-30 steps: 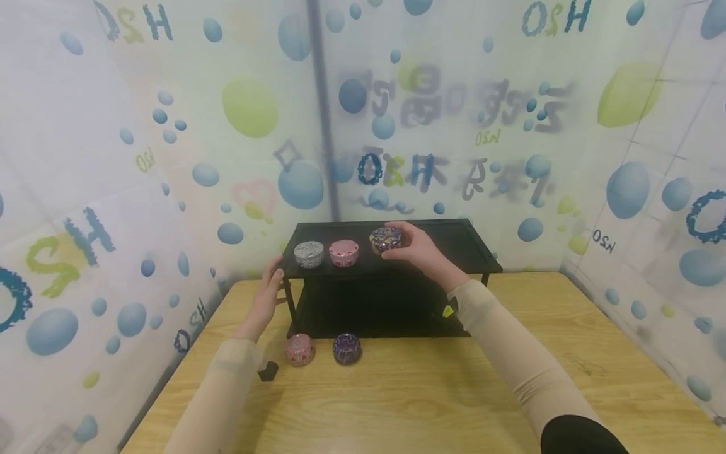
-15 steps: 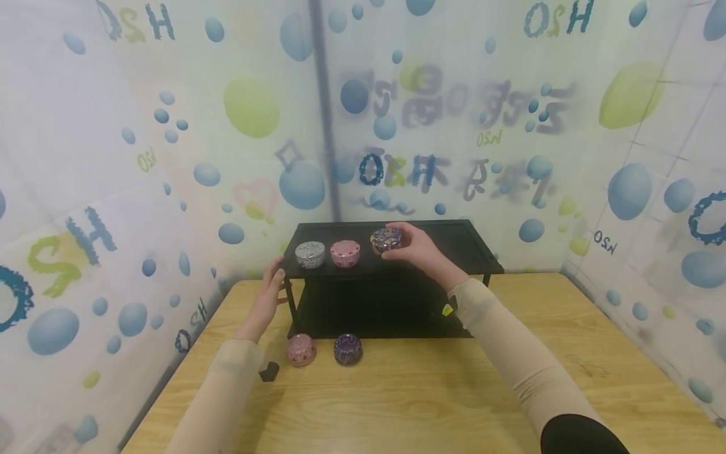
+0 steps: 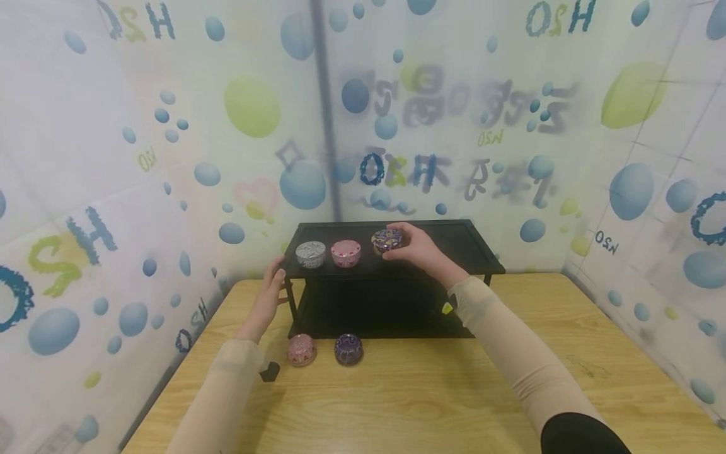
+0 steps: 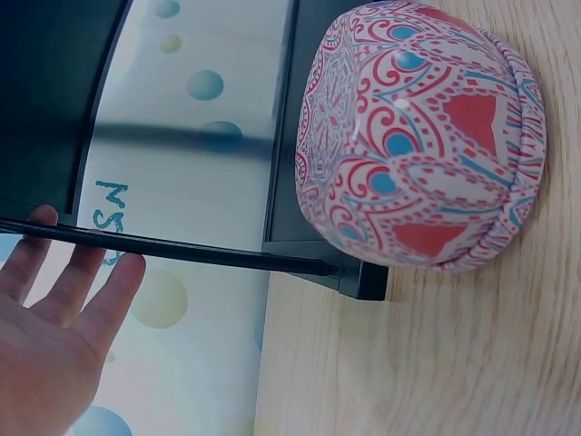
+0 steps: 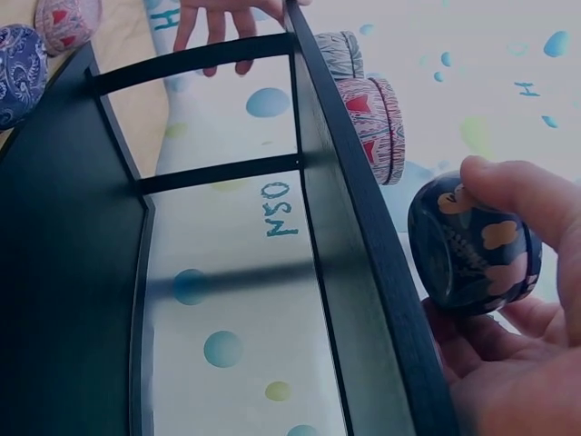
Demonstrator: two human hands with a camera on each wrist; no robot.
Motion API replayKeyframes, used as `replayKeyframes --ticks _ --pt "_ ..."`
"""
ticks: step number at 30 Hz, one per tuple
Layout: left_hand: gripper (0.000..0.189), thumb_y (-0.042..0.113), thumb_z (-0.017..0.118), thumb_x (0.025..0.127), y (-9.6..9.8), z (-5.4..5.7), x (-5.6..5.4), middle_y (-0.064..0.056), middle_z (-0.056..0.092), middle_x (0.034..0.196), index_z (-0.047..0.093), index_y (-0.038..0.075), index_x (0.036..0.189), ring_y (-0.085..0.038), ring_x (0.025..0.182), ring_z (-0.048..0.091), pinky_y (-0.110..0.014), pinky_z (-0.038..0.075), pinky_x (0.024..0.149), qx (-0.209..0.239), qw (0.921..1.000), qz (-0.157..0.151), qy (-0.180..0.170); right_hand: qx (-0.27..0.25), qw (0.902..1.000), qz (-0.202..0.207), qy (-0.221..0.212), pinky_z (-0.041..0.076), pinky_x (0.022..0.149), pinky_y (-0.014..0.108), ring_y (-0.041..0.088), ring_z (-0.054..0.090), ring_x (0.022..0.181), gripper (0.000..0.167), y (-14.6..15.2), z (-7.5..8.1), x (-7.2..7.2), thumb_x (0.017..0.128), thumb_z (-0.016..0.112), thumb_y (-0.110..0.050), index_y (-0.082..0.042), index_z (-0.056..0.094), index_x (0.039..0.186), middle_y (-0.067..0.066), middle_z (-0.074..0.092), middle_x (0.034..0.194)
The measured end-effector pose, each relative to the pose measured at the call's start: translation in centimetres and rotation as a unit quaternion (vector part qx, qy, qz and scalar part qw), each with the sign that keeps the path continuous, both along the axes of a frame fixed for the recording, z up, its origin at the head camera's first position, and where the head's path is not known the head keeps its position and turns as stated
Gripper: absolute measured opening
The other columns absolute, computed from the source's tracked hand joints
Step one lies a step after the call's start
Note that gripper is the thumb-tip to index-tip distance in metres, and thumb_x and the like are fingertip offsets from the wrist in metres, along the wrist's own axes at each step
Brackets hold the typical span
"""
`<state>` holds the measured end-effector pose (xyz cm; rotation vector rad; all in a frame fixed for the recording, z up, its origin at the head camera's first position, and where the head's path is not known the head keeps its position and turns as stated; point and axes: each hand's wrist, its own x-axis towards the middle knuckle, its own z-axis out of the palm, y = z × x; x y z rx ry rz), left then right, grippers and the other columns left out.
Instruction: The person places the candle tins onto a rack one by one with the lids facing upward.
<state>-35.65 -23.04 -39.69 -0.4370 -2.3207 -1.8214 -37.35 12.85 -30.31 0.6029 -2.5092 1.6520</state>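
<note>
My right hand (image 3: pixel 420 250) grips a small round dark-blue tin (image 3: pixel 386 240) with a yellow-and-orange pattern, at the top board of a black two-tier shelf (image 3: pixel 448 238). In the right wrist view the thumb and fingers go round this tin (image 5: pixel 467 243), which looks tilted there; whether it touches the board cannot be told. To its left on the top board stand a pink tin (image 3: pixel 346 253) with red hearts and a grey-white patterned tin (image 3: pixel 311 255). My left hand (image 3: pixel 265 304) has its fingers extended at the shelf's left post (image 4: pixel 172 250), fingertips against or just behind it.
On the wooden table (image 3: pixel 397 403) before the shelf sit a pink patterned tin (image 3: pixel 301 350) and a purple patterned tin (image 3: pixel 348 349). A small black object (image 3: pixel 270 372) shows beside the left wrist. A printed curtain (image 3: pixel 249 157) encloses the back and sides.
</note>
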Motion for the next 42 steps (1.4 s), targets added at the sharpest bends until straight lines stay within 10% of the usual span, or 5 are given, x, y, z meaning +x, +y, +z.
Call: replayKeyframes --ticks 12,22,42 --pt "0.057 0.031 0.029 0.106 0.8 2.4 2.2 -0.023 0.006 0.158 0.01 0.01 0.155 -0.055 0.131 0.028 -0.069 0.031 0.101 0.001 0.9999 -0.013 -0.01 0.022 0.9997 -0.003 0.002 0.049 0.091 0.043 0.031 0.054 0.113 0.071 0.1 0.0 -0.4 0.078 0.082 -0.016 -0.008 0.048 0.139 0.017 0.056 0.125" --pt "0.059 0.044 0.029 0.105 0.0 0.0 -0.4 -0.017 0.006 0.159 0.012 0.018 0.155 -0.053 0.131 0.03 -0.068 0.033 0.099 0.001 1.0 -0.004 0.007 0.053 0.9985 -0.009 0.011 0.05 0.091 0.042 0.031 0.055 0.112 0.069 0.0 -0.1 -0.7 0.077 0.081 -0.015 -0.007 0.049 0.137 0.018 0.056 0.125" --pt "0.057 0.044 0.029 0.105 -0.1 -0.5 -0.1 -0.016 0.007 0.159 0.012 0.021 0.155 -0.053 0.13 0.03 -0.068 0.034 0.098 0.006 0.9999 -0.006 0.008 0.101 0.9945 -0.008 0.026 0.05 0.088 0.042 0.031 0.055 0.11 0.068 -0.3 -0.6 -1.0 0.076 0.082 -0.016 -0.007 0.05 0.136 0.018 0.056 0.125"
